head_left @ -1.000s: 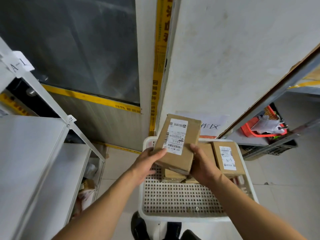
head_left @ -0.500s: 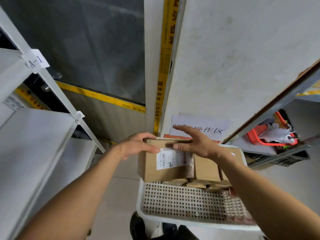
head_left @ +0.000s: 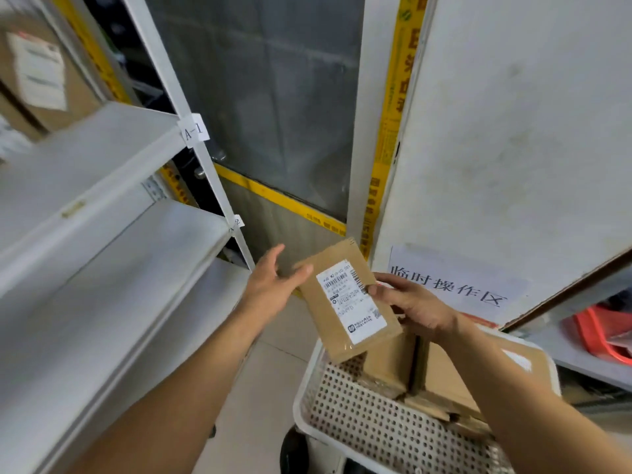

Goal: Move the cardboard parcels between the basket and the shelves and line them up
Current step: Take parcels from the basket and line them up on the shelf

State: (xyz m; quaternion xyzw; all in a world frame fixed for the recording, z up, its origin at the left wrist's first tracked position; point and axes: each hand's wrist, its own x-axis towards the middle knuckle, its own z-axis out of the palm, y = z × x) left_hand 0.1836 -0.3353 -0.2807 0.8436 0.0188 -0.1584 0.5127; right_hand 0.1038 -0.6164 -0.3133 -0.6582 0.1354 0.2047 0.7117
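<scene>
Two hands hold one parcel (head_left: 345,301) in the air, above the near-left corner of the basket (head_left: 345,405) and just right of the shelves (head_left: 113,254).

Right hand (head_left: 410,304): fingers curled about the parcel's right edge, thumb on the printed label. This hand appears to carry the weight.

Left hand (head_left: 270,285): fingers mostly straight and spread, fingertips touching the parcel's upper left edge. It steadies rather than grips; in my judgement it is placed to take the parcel over or guide it left.

Parcel: flat cardboard, tilted, label face up toward the camera. That orientation suits reading the label, which may decide the shelf level.

Basket: white, perforated, standing low at the right. Several more parcels (head_left: 441,378) lie packed against its far side; the near part of its floor shows bare.

Shelves: white, tiered, at the left. Paper tags on the upright read A-1 (head_left: 194,131) and, lower, what appears to be A-2 (head_left: 236,223). The two levels nearest the hands show no parcels in the visible portion. A large blurred box (head_left: 41,73) sits on the top level, upper left.

Assessment: transfer from basket to shelf is under way; the parcel is clear of the basket and not yet on any shelf. Remaining parcels indicate the task is far from complete. Risk is slight: a one-sided grip on a tilted parcel could slip.
</scene>
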